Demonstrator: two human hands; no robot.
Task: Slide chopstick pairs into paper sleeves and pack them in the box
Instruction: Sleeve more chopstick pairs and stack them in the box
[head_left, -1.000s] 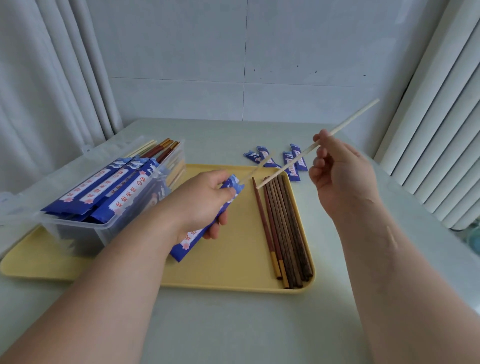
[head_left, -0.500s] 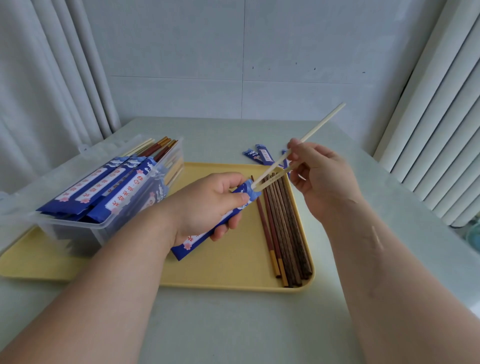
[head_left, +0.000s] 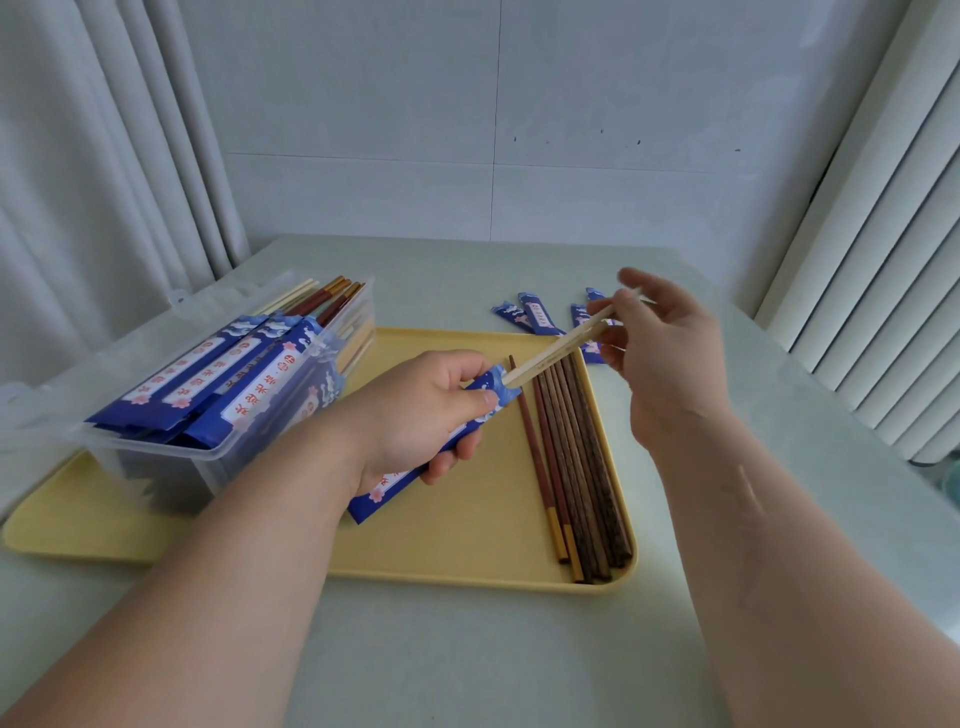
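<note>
A yellow tray (head_left: 467, 535) lies on a pale table (head_left: 467, 660), with white curtains at the left and a grey wall behind. On the left part of the tray stands a clear plastic box (head_left: 171, 467), and inside it several filled blue sleeves (head_left: 244, 379) lie side by side, with brown and pale chopstick ends showing at the far end. On the right part of the tray a row of dark wooden chopsticks (head_left: 576, 457) lies loose, close to the rim. A few empty sleeves (head_left: 535, 317) lie on the table just beyond the tray, partly hidden behind the right hand (head_left: 670, 358). The left hand (head_left: 415, 421) is above the middle of the tray and its curled fingers and thumb grip a blue paper sleeve (head_left: 389, 488) with a white label and pink flowers; the hand covers most of it. A pair of pale chopsticks (head_left: 556, 351) enters the open upper end of this sleeve, tilted up to the right. The right hand pinches the upper end of this pair between thumb and fingers, a little blurred.
</note>
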